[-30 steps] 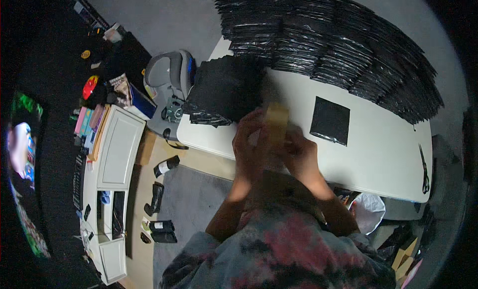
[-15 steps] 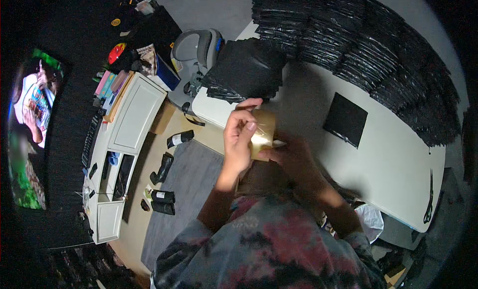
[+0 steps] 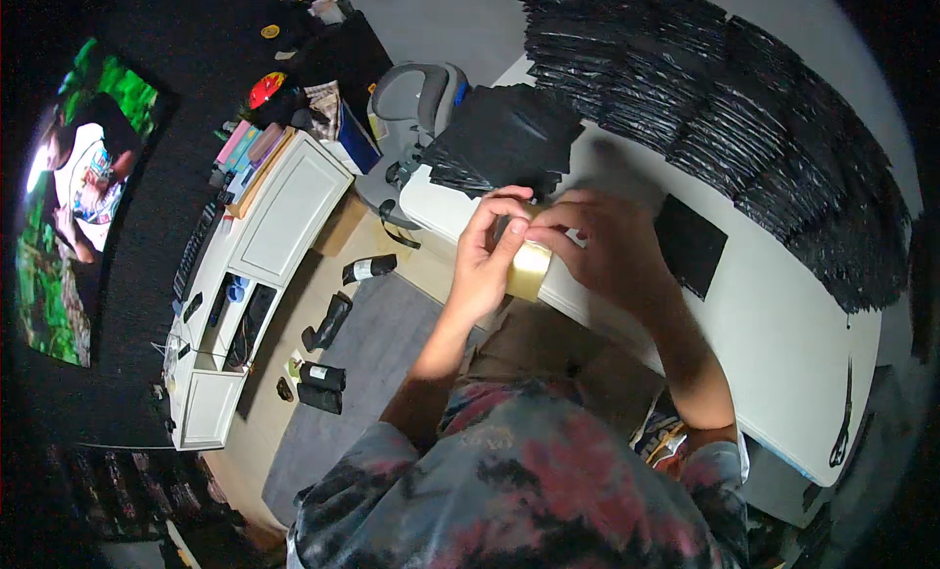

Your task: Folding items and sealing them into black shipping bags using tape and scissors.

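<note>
A glossy yellowish roll, apparently tape, is held over the near left edge of the white table. My left hand is closed on its left side, fingers curled over the top. My right hand pinches at the upper part of the roll, fingertips meeting my left thumb; what exactly they grip there is too small to tell. A black plastic mailer lies flat just right of my hands. Behind them sits a stack of black mailers.
Long rows of black mailers line the table's back. Scissors lie at the right. A grey seat-like object stands left of the table, black rolled bundles on the floor, a white cabinet and a lit screen farther left.
My right hand has come up from the roll's lower side to pinch at its top. The view has shifted, with the cabinet and screen turning in the picture.
</note>
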Motion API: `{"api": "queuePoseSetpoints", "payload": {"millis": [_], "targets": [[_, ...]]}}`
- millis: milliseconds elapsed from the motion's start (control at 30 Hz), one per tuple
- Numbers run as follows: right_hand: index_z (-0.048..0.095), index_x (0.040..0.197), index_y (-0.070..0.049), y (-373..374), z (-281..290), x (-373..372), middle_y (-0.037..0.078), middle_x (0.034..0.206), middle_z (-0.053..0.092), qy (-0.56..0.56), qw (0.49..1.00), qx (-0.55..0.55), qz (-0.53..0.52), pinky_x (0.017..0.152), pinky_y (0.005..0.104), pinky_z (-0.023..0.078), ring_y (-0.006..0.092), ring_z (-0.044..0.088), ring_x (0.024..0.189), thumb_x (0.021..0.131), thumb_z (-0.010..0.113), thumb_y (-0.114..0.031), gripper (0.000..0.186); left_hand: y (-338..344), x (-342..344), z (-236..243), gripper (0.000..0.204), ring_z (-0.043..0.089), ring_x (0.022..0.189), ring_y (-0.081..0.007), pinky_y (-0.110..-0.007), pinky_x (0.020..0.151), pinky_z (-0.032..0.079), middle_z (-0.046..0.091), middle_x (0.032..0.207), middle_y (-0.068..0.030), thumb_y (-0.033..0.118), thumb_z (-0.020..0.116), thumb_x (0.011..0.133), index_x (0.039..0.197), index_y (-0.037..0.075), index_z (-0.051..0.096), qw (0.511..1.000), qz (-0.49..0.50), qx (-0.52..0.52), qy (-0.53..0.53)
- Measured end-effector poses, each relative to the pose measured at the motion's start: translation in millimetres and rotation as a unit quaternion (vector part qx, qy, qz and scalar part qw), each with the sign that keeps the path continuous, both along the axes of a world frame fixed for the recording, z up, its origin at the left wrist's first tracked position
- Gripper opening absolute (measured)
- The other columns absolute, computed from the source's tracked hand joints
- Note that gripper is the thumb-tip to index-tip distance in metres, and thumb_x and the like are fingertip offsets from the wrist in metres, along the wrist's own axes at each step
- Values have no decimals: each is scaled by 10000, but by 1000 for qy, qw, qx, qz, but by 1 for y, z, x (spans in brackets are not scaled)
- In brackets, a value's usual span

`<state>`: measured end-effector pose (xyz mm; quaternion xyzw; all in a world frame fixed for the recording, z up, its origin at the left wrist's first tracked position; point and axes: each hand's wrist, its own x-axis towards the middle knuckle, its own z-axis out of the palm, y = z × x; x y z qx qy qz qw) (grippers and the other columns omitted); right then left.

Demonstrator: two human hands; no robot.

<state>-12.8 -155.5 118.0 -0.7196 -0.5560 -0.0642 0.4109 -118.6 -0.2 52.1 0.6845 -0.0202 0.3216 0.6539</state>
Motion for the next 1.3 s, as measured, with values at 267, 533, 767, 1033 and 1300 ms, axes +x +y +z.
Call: {"api": "queuePoseSetpoints", "payload": {"millis": [267,533,767,1033,1300], "targets": [[750,838,-107,25,-3,0,107,737,652,14,997,74,-11,668,445,515,328,654,690,882,704,-200,113,-53,-7,4,871,460,1281,-378,-451,1105,400,457,1310,-212,51,851,704,1446,30,396,955,239,156,81],[755,804,-4,93,-7,6,113,715,704,83,992,94,9,603,317,512,208,679,620,800,805,-72,85,25,-68,34,722,600,1122,-385,-433,984,498,573,1194,-198,101,790,672,1361,126,578,905,245,271,219],[807,849,-105,206,-75,-14,138,812,737,257,966,-13,-18,698,413,551,335,729,764,780,833,-253,165,108,-109,-13,525,644,1076,-303,-394,991,498,608,1168,-166,233,856,734,1209,98,677,881,264,181,348],[806,847,-87,234,-111,-14,115,794,722,202,977,-5,-68,631,394,521,307,702,684,819,809,-250,166,189,-103,-85,519,659,1075,-340,-398,976,488,647,1181,-217,536,666,949,1096,45,745,884,274,132,356],[801,816,-124,237,-121,-15,80,797,712,115,985,-76,-103,649,441,525,329,694,722,822,789,-256,133,192,-98,-78,464,700,910,-265,-379,860,521,728,995,-165,488,659,964,964,39,774,849,268,71,450]]}}
